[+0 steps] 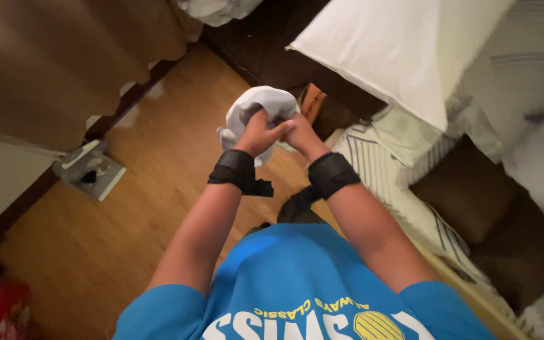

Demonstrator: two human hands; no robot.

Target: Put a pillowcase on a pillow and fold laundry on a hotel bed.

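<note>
Both hands, left (258, 133) and right (298, 133), clenched on white cloth (260, 104) held over wood floor (158, 189); pillow (398, 44) and bed (404, 182) at right, curtain (64, 56) left

1. A bright blue short-sleeved T-shirt (297, 283) covers the torso, printed with white and yellow lettering and a round yellow emblem.
2. A wide black wrist strap (235, 170) wraps the left forearm, with a loose tab.
3. A matching black band (332, 174) circles the right wrist.

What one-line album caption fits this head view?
Both hands, left hand and right hand, bunch a white cloth above a wooden floor beside a bed.
</note>
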